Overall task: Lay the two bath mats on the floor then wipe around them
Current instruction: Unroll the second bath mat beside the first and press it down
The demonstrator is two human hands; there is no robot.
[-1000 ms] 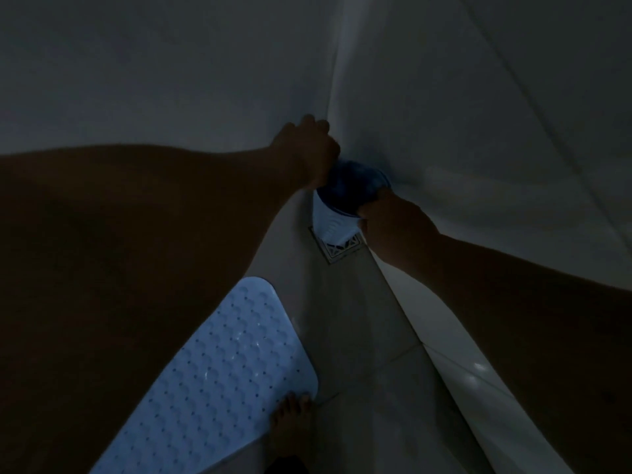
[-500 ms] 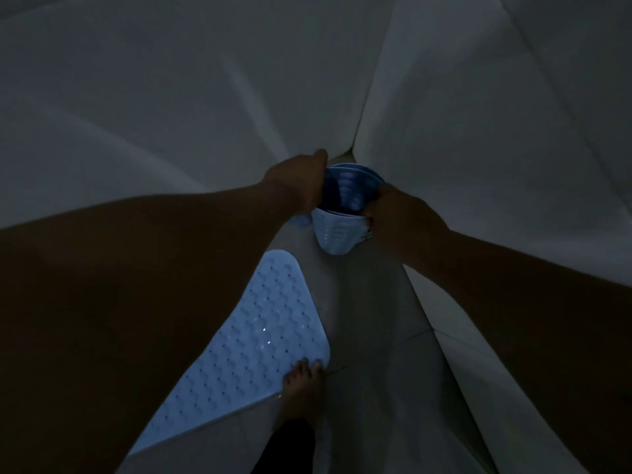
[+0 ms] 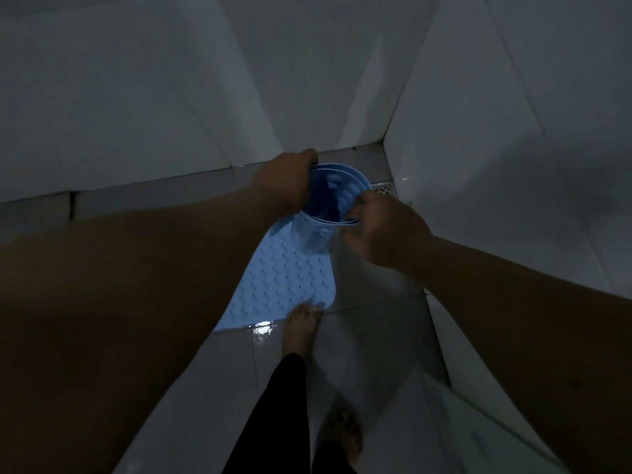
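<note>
A light blue bath mat [image 3: 284, 282] with a bumpy, perforated surface lies flat on the tiled floor, partly hidden under my left forearm. Above its far end I hold a second blue bath mat [image 3: 333, 203], rolled into an upright tube with its open end facing me. My left hand [image 3: 285, 181] grips the roll's left rim. My right hand [image 3: 383, 227] grips its right rim and side. The room is dim.
White tiled walls meet in a corner just behind the roll. A square metal floor drain [image 3: 384, 189] sits in that corner. The floor [image 3: 359, 336] looks wet and glossy. My bare feet [image 3: 302, 328] stand at the flat mat's near edge.
The rolled mat has been lifted out of the corner and carried toward me, now over the flat mat's far end. The drain is uncovered. The view has tilted down and back.
</note>
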